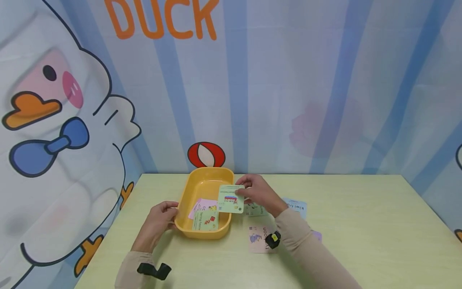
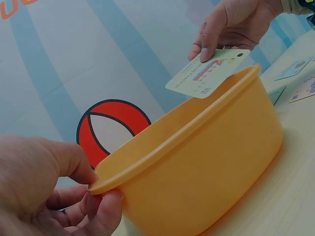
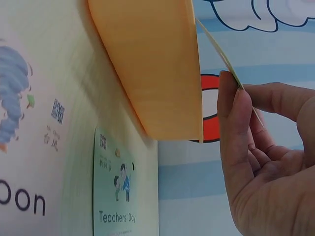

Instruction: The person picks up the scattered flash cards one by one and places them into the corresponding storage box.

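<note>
My left hand (image 1: 159, 218) grips the left rim of a yellow plastic basin (image 1: 202, 235); the left wrist view shows thumb and fingers pinching its lip. Between the thumb and fingers of my right hand (image 1: 261, 194) is a pale green picture card (image 1: 230, 204), held over the basin's right rim. Seen edge-on in the right wrist view, the card (image 3: 221, 51) stands tilted beside the basin's top edge. Inside the basin lie a green "Spring Festival" card (image 1: 205, 221) and a pink-purple card (image 1: 197, 205) partly beneath it.
Right of the basin, a green "Teachers' Day" card (image 3: 115, 191) and a pink card with a swirling figure (image 1: 255, 243) lie on the table (image 1: 379, 233). A blue "kiwi" card (image 1: 298, 206) and a purple card (image 1: 317, 235) are partly hidden by my right arm. A printed curtain (image 1: 274, 100) hangs behind.
</note>
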Available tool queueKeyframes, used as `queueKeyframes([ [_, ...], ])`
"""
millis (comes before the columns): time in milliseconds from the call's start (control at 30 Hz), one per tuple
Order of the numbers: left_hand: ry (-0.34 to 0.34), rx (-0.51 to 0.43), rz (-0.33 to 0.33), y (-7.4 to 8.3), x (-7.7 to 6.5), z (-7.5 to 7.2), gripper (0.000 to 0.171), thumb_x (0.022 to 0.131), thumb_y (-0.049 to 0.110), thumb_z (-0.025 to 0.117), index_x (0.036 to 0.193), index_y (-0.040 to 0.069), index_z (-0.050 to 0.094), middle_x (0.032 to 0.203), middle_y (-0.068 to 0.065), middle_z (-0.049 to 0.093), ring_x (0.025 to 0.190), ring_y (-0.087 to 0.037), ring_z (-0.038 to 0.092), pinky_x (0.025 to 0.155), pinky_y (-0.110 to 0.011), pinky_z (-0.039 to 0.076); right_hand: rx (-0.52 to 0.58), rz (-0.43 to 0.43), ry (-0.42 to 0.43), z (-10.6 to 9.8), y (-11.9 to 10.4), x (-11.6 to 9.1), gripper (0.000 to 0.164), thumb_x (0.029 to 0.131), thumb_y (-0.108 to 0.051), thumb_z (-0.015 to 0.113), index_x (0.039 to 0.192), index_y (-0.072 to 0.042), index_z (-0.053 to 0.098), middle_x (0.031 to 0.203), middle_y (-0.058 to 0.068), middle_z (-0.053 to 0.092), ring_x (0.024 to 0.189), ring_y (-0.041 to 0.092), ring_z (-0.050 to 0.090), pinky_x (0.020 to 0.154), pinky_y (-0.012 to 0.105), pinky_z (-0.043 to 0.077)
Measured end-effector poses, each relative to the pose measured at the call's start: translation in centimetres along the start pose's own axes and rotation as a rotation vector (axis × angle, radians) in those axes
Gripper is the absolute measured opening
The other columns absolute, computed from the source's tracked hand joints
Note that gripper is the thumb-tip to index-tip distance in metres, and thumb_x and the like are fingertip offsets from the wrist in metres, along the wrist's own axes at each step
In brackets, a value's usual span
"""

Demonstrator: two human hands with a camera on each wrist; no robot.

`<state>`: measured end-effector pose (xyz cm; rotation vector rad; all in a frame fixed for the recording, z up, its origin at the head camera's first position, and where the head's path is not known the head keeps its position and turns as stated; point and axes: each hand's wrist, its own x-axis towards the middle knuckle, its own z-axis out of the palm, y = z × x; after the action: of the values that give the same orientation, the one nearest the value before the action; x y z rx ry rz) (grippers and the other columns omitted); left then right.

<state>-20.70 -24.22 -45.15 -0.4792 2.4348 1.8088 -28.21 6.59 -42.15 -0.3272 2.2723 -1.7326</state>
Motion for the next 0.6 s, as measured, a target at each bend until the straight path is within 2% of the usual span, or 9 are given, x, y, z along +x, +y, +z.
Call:
queueKeyframes([
  [167, 0.001, 0.005, 0.001, -0.1, 0.0, 0.0, 0.034, 0.099, 0.013, 0.054, 0.131, 0.000, 0.057, 0.116, -0.016, 0.060, 0.094, -0.025, 0.061, 0.071, -0.029, 0.056, 0.000, -0.009, -0.014, 0.6, -0.3, 0.1, 0.024, 0.091, -0.010, 0.073, 0.112, -0.005, 0.065, 0.099, 0.011, 0.059, 0.083, 0.021, 0.063, 0.079, 0.047, 0.060],
  [400, 0.001, 0.002, -0.005, -0.1, 0.0, 0.0, 0.034, 0.099, 0.013, 0.054, 0.131, 0.001, 0.057, 0.117, -0.016, 0.060, 0.095, -0.025, 0.060, 0.072, -0.029, 0.056, 0.002, -0.011, -0.025, 1.5, -0.4, 0.5, 0.024, 0.090, -0.009, 0.074, 0.112, -0.004, 0.065, 0.102, 0.012, 0.061, 0.085, 0.021, 0.065, 0.074, 0.040, 0.061],
  [600, 0.001, 0.005, -0.011, 0.0, -0.1, 0.0, 0.034, 0.100, 0.014, 0.054, 0.131, 0.001, 0.057, 0.119, -0.017, 0.060, 0.096, -0.025, 0.060, 0.073, -0.029, 0.056, 0.004, -0.026, -0.048, 2.4, -0.7, 0.7, 0.022, 0.090, -0.006, 0.073, 0.111, -0.003, 0.065, 0.102, 0.013, 0.063, 0.086, 0.021, 0.067, 0.073, 0.039, 0.062],
])
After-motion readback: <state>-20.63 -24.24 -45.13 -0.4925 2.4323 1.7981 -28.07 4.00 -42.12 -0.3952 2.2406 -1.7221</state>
